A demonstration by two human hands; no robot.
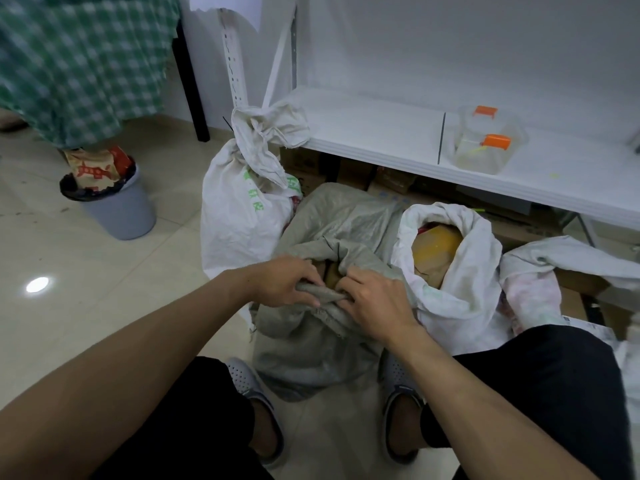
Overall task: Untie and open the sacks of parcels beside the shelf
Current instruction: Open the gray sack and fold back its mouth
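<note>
Grey woven sack [311,341] sits on the tiled floor [86,289] between your feet, at the near middle of the scene, with its mouth bunched and only partly parted; something brown shows in the gap, too dark to identify. Your left hand [284,282] grips a rolled fold of the rim, fingers curled over the cloth. Your right hand [377,303] is just beside it, almost touching, fingers hooked over the same rim and down into the mouth, with the fingertips hidden in the folds. Both hands are clenched on fabric, neither spread. To the far left of this sack a tied white sack [242,209] stands upright, neck knotted, green print on its side, its top leaning against the shelf edge. To the right, touching the grey one, an open white sack [460,289] has its rim rolled down around a yellow parcel [436,244]. Further right lies another pale sack [533,282], crumpled; you cannot tell whether it is tied. White shelf [381,133] runs across the far right, carrying a clear container [485,154] with orange clips. Cardboard boxes [391,178] sit under it. At far left a grey bin [117,209] with a black liner holds paper packaging, and green checked cloth [79,64] hangs above it. Pale perforated shoes [252,393] are on your feet, one each side of the sack's base.
</note>
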